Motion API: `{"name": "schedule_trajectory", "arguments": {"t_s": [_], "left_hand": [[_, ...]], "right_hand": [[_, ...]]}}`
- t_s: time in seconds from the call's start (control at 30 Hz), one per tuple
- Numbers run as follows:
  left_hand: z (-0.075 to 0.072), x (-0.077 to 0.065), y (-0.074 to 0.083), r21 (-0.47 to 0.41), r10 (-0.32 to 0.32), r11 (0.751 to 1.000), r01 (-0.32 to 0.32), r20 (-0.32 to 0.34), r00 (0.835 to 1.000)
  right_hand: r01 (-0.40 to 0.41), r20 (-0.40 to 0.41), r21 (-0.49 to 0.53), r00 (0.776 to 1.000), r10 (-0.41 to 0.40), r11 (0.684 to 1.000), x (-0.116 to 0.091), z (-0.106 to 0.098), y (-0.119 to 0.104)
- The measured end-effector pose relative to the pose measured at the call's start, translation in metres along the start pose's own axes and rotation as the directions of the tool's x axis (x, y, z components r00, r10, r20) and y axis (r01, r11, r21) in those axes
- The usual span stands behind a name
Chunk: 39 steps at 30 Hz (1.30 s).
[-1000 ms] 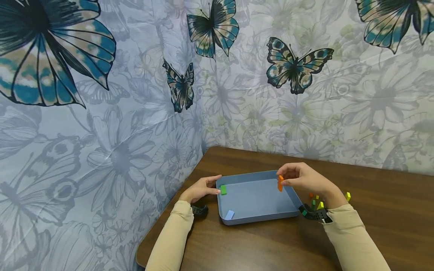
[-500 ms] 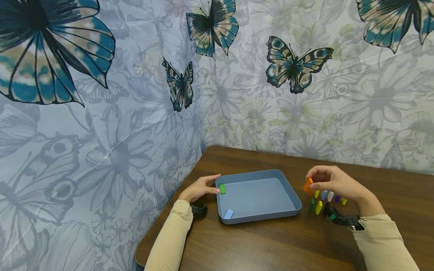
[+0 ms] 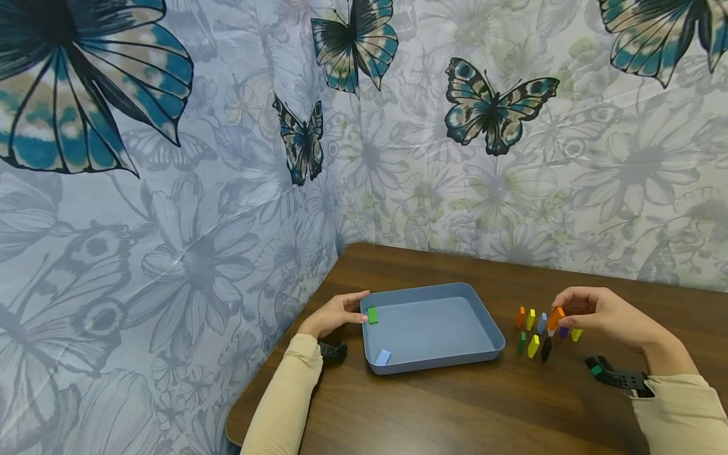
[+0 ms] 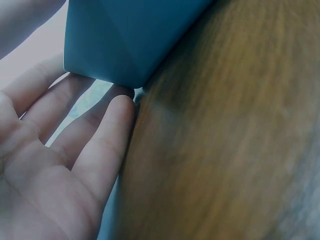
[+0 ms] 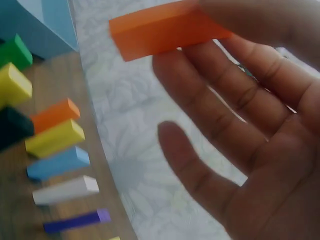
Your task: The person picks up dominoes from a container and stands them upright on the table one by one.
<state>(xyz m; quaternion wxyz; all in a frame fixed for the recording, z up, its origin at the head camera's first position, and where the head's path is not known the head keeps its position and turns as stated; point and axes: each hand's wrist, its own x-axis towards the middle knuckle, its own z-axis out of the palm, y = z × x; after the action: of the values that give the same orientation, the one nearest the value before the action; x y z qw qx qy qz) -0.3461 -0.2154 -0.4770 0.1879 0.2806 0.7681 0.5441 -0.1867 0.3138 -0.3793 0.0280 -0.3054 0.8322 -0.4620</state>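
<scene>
My right hand (image 3: 605, 316) pinches an orange block (image 3: 555, 318) between thumb and fingers, raised over the group of standing blocks. The right wrist view shows this orange block (image 5: 155, 32) lying across the fingertips, with the little finger apart from it. At the left, my left hand (image 3: 332, 317) rests against the outside of a blue-grey tray (image 3: 435, 328), fingers extended at its wall. The left wrist view has those fingers at the tray corner (image 4: 115, 45). Inside the tray are a green block (image 3: 372, 315) by the left wall and a light blue block (image 3: 383, 357) near the front-left corner.
Right of the tray, small blocks stand in two rows: another orange block (image 3: 520, 317), a blue block (image 3: 542, 323), a green block (image 3: 522, 342), a yellow block (image 3: 533, 346), a black block (image 3: 546, 349) and several more. A patterned wall (image 3: 512, 208) borders the wooden table (image 3: 432, 411).
My right hand has carried the orange block from over the tray's right side rightward to above the standing blocks, uncovering several of them. The left hand keeps its place at the tray.
</scene>
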Motion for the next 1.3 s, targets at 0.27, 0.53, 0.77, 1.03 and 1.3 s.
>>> {"name": "schedule_trajectory", "arguments": {"t_s": [0.27, 0.53, 0.77, 1.03, 1.3], "left_hand": [[-0.001, -0.001, -0.003, -0.008, -0.007, 1.000, 0.007, -0.003, 1.000], [-0.003, -0.001, -0.001, -0.006, 0.000, 1.000, 0.001, 0.005, 1.000], [-0.004, 0.000, 0.002, -0.003, -0.015, 1.000, 0.015, -0.008, 1.000], [-0.005, 0.002, -0.001, -0.010, -0.016, 1.000, 0.016, 0.000, 1.000], [-0.004, 0.002, -0.001, -0.012, -0.015, 1.000, 0.015, -0.004, 1.000]], "right_hand": [[-0.028, 0.084, 0.038, 0.996, 0.025, 0.999, -0.011, -0.007, 0.020], [-0.026, 0.147, 0.074, 0.989, 0.015, 0.997, -0.013, -0.008, 0.036], [-0.037, 0.180, 0.124, 0.984, 0.014, 0.992, -0.012, -0.005, 0.044], [-0.070, 0.233, 0.207, 0.972, 0.020, 0.976, -0.011, 0.000, 0.053], [-0.089, 0.254, 0.226, 0.967, 0.030, 0.970, -0.011, 0.003, 0.058]]}}
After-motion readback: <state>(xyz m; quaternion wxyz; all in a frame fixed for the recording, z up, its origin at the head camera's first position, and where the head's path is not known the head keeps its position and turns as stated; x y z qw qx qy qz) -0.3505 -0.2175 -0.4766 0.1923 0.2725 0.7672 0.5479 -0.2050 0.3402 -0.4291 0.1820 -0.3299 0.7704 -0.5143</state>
